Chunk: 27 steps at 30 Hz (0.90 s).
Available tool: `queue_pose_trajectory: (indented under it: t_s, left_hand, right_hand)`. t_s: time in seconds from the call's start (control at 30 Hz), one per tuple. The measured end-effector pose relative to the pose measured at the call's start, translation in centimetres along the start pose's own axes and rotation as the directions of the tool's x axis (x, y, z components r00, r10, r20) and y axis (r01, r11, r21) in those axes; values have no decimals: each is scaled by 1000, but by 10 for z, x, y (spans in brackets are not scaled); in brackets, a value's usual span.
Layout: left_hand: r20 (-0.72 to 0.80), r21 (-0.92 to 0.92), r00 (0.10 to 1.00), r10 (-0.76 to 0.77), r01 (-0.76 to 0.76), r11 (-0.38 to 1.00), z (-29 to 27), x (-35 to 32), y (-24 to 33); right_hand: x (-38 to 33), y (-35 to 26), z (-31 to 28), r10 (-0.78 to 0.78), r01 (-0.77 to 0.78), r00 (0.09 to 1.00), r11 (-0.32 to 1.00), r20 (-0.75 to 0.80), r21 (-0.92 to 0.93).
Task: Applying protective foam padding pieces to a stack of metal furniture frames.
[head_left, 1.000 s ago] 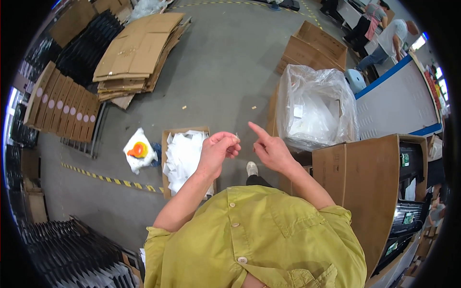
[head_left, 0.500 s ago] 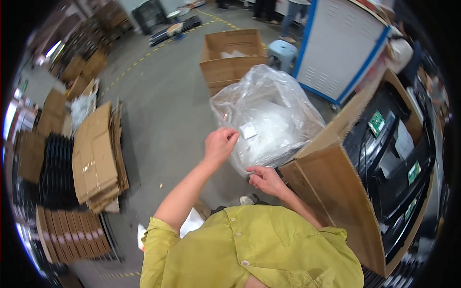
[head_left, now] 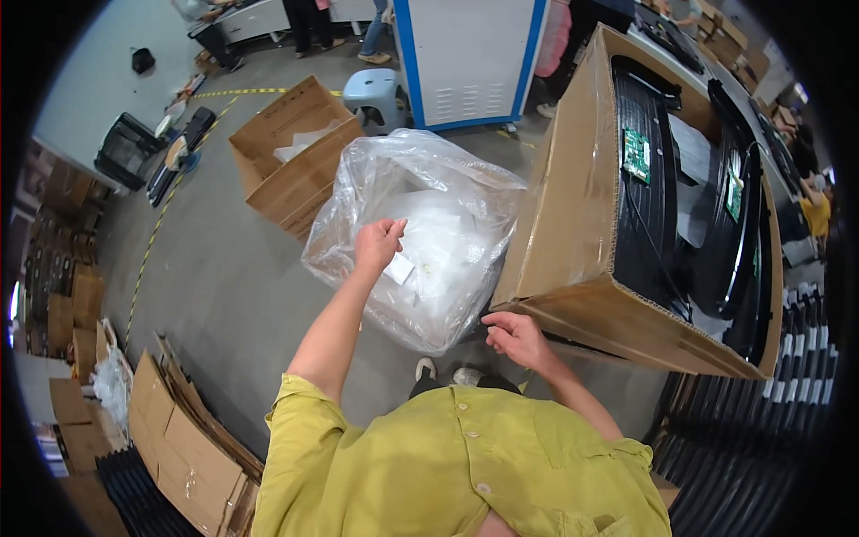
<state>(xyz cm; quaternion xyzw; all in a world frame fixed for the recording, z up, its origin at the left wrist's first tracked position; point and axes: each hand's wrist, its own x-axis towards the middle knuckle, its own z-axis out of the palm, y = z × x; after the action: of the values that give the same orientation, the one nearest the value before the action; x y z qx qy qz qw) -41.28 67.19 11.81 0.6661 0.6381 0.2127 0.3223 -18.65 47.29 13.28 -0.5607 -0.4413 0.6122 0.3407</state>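
My left hand [head_left: 379, 245] is over a big clear plastic bag [head_left: 358, 192], its fingers pinched together. What it holds, if anything, is too small to make out. Inside the bag lies a heap of white sheet material [head_left: 456, 246], with a small white square piece [head_left: 399, 268] just below my left hand. My right hand [head_left: 519, 340] hovers beside the bag's near right edge, close to the lower corner of a large cardboard box [head_left: 573, 206]. Its index finger reaches out, the other fingers are loosely bent, and nothing shows in it.
Black plastic panels [head_left: 649, 233] with green circuit boards [head_left: 637, 155] stand in the large box. Behind the bag are an open carton [head_left: 291, 192], a blue stool [head_left: 374, 94] and a blue-edged white cabinet [head_left: 470, 58]. Flattened cardboard [head_left: 183, 443] leans at the lower left. Several people stand farther off.
The view has turned to the right, so the bag and large box show differently. My left hand has moved from the bag's left edge to above its contents. My right hand stays low near the box.
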Motion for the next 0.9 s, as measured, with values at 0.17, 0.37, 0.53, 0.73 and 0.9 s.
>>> queue_pose_trajectory:
  t_s: [0.17,0.37,0.53,0.73,0.9]
  left_hand:
    - [-229,-297,888,400,-455,840,11,3,-26]
    - [69,-723,986,151,-55,689,-20,-26,8]
    - [70,-685,974,213,-108,720,-48,-50,27]
    - [-36,-553,948,316,-283,784,-60,-60,28]
    - [16,-733,982,186,-115,670,-74,-69,17]
  right_hand:
    - [25,-20,22,-70,62,993,994,-90,-93]
    - [70,-65,34,-282,258,948,952,-145,-167]
    - [92,-107,54,-395,359,901,910,-176,-206]
    - [120,-124,71,-519,495,847,849,-117,-183]
    - [130,-136,62,-384,410,899,907,-212,96]
